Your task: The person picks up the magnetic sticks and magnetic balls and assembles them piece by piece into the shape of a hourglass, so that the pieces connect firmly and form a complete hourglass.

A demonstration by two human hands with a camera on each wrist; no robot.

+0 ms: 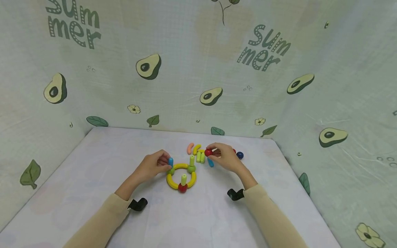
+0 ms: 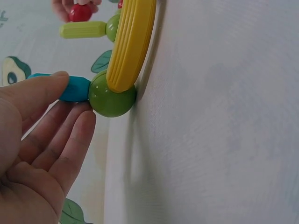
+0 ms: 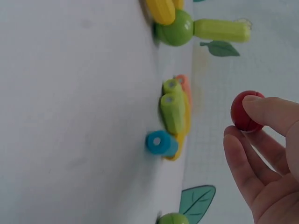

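Note:
Yellow curved sticks (image 1: 169,181) and balls form a ring on the table. A blue stick (image 1: 171,162) stands upright on the ring's left green ball (image 2: 112,95); my left hand (image 1: 153,167) pinches this stick between thumb and fingers. Light green sticks rise from the ring's right green ball (image 1: 191,169) and its front red ball (image 1: 182,188). Right of the ring, my right hand (image 1: 225,156) grips a loose red ball (image 3: 245,111) with thumb and fingertips, raised off the table. The left hand partly covers the ring's left green ball in the head view.
Behind the ring lie a salmon curved stick (image 1: 190,148), a yellow curved stick (image 1: 196,149) and light green sticks (image 1: 200,157). A second blue stick (image 1: 211,162) lies below the right hand. A dark blue ball (image 1: 240,155) sits to its right, beside another partly hidden red ball.

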